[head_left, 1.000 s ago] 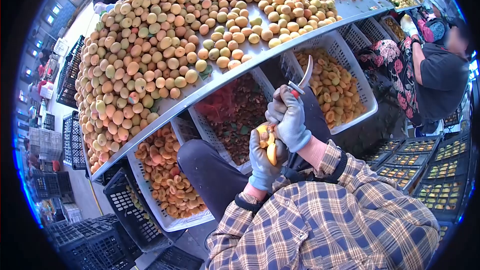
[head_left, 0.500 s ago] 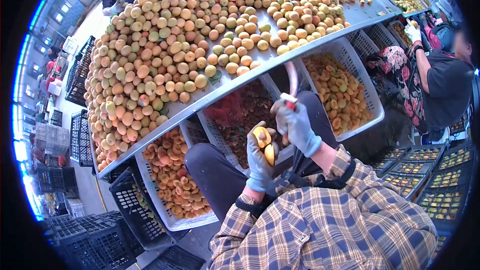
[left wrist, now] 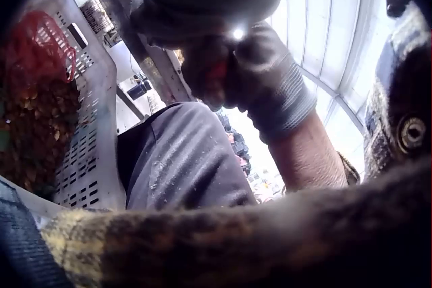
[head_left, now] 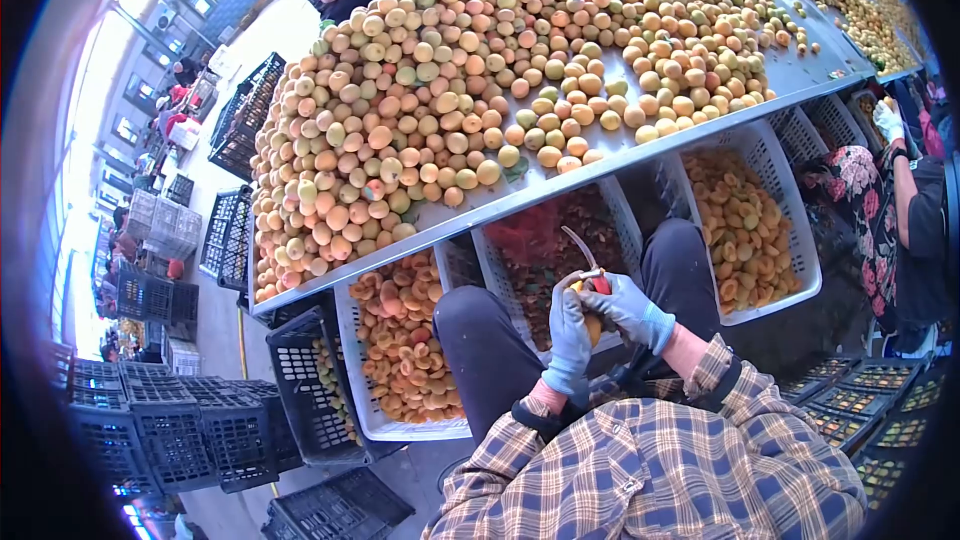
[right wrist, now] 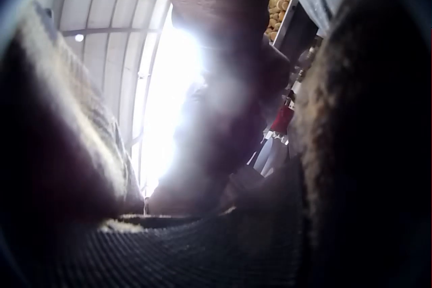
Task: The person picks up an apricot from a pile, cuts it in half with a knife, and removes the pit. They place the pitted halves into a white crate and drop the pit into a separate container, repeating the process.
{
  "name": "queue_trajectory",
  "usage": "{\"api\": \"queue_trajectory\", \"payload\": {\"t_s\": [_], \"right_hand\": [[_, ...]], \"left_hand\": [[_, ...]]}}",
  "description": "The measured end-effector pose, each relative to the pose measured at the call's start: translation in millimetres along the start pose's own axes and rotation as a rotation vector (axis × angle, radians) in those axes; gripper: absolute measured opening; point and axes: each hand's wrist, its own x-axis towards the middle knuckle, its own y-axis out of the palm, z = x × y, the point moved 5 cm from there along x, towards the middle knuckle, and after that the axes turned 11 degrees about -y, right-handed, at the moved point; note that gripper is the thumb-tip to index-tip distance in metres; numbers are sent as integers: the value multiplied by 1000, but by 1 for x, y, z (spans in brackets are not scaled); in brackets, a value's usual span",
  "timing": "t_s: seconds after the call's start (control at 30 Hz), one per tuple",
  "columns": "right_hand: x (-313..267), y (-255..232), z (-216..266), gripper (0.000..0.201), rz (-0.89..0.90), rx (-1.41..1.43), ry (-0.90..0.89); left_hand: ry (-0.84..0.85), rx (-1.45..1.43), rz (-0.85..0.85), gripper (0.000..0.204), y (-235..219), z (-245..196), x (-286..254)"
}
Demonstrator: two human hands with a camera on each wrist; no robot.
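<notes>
Hand state: my left hand [head_left: 568, 345] grasps a piece of yellow fruit [head_left: 594, 327]; my right hand [head_left: 628, 312] is clenched on the curved knife [head_left: 583, 246]. The fruit sits between both gloves, over my lap.

Hazard 1: the blade may cut the left fingers; cause: fingertips close to the blade's base.
Hazard 2: the fruit may drop; cause: juice-slick gloves or a loosened grip.
Hazard 3: the blade tip may snag the middle crate [head_left: 622, 223]; cause: a wide swing.

Count: hands, two; knife, one; held fruit, at least one piece, partly hidden; crates of cut fruit [head_left: 415, 431], two; middle crate, one; whole fruit [head_left: 380, 137] on the desk [head_left: 812, 70], too many to count.
</notes>
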Motion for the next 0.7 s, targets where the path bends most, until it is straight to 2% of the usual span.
{"api": "queue_trajectory", "payload": {"t_s": [0.07,0.13,0.17,0.2,0.23,0.27,0.33,0.4,0.47,0.5,0.53,0.6,0.63,0.67,0.7], "right_hand": [[0,6,6,22,3,-26,-41],[-1,7,10,21,1,-47,-82],[-3,9,14,18,89,-85,-172],[-4,12,16,14,176,-122,-261],[-2,15,16,11,208,-211,-327],[-1,16,16,11,208,-197,-326],[-2,18,25,10,233,-151,-338],[5,9,17,14,244,-109,-286],[11,2,-2,20,242,-118,-190],[15,-5,-14,30,223,-244,-209],[18,-7,-24,30,218,-235,-205],[23,-15,-35,37,104,-374,-263],[25,-18,-37,37,95,-378,-261],[26,-21,-40,39,62,-408,-228],[27,-25,-43,42,34,-440,-193]], "left_hand": [[-20,21,-10,46,-5,-1,-2],[-7,286,-87,43,-7,-13,-6],[-64,62,-111,39,-13,-8,-4],[-136,35,-141,36,-17,-18,-7],[-110,111,-213,38,-22,-32,-9],[-84,189,-281,40,-28,-47,-11],[-107,-7,-372,39,-50,-86,-27],[90,231,-610,37,-82,-143,-51],[236,735,-730,32,-89,-199,-65],[185,1074,-762,31,-130,-211,-72],[128,1409,-780,31,-172,-216,-78],[5,1871,-886,30,-185,-225,-76],[206,1899,-839,26,-178,-227,-65],[204,1892,-832,26,-179,-224,-51],[174,1585,-713,26,-163,-223,-26]]}}
